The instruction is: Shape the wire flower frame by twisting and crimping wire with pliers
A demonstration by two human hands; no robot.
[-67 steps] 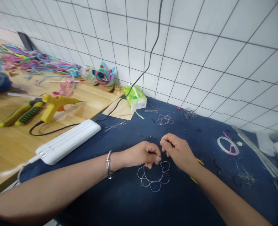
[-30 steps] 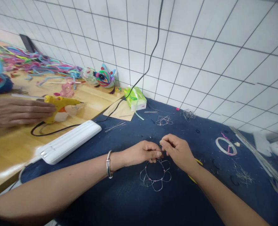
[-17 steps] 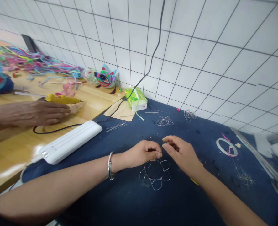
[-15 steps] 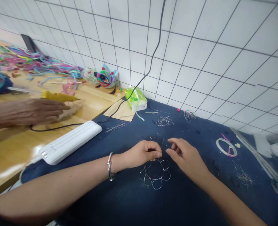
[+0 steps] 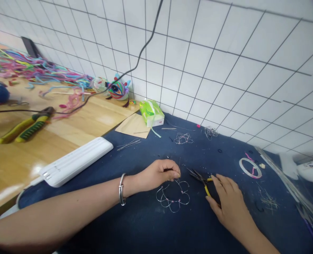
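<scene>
My left hand (image 5: 158,173), with a silver bangle at the wrist, pinches the top of a wire flower (image 5: 173,201). The flower is a ring of thin silver loops with small pink beads at the joins, and a short wire end sticks up past my fingertips. To the right, my right hand (image 5: 229,197) is closed around needle-nose pliers (image 5: 206,183) with yellow handles. The pliers' jaws are slightly apart and point left toward the pinched wire, without touching it. My palm hides part of the handles.
A white power strip (image 5: 77,160) lies left, near large green-yellow pliers (image 5: 29,125). At the back are a tissue pack (image 5: 151,112), a beaded wire tangle (image 5: 183,138) and a wire bundle (image 5: 211,132). A white ring (image 5: 250,168) and wire scraps (image 5: 269,201) lie right.
My right hand was empty and now holds the needle-nose pliers. My left hand keeps its pinch. Another person's hand with a yellow glue gun has left the left side, uncovering the large pliers.
</scene>
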